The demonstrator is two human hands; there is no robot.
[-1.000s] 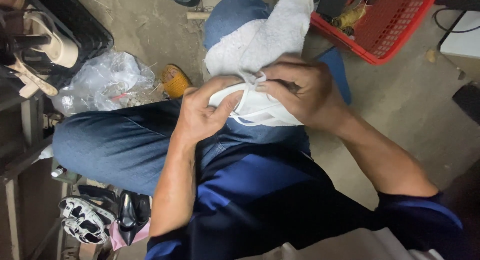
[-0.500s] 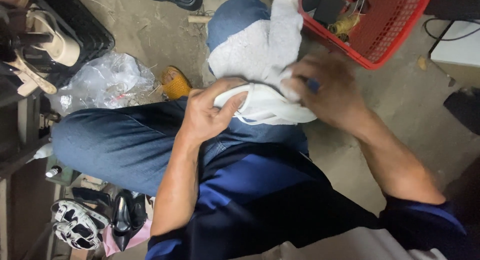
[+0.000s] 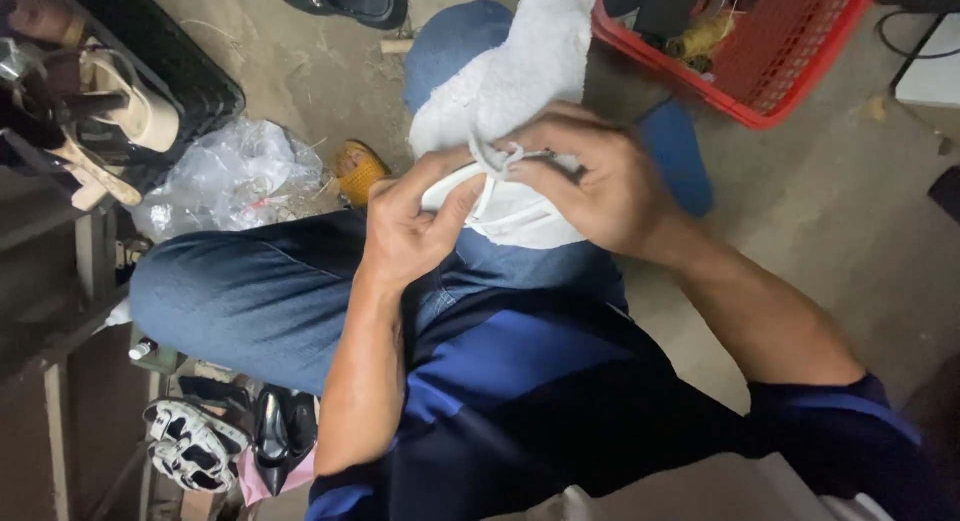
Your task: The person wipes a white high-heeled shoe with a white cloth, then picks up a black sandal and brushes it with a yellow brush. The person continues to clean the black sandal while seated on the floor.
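Head view: left hand point(image 3: 405, 231) and right hand point(image 3: 600, 186) both gripping white sandal point(image 3: 500, 211), red basket point(image 3: 790, 76) near.

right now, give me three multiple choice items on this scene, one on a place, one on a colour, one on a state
1. Where does the white towel lie?
A. on the person's raised knee
B. inside the basket
C. on the plastic bag

2. What colour is the basket at the upper right?
A. green
B. red
C. black

3. How is the white sandal held?
A. lying untouched on the floor
B. in one hand only
C. in both hands

Answers:
1. A, the towel drapes over the jeans-clad knee, beside the basket, not in it.
2. B, its mesh wall and rim are red.
3. C, the left hand grips the sandal's near end while the right hand closes over its straps, above the lap.
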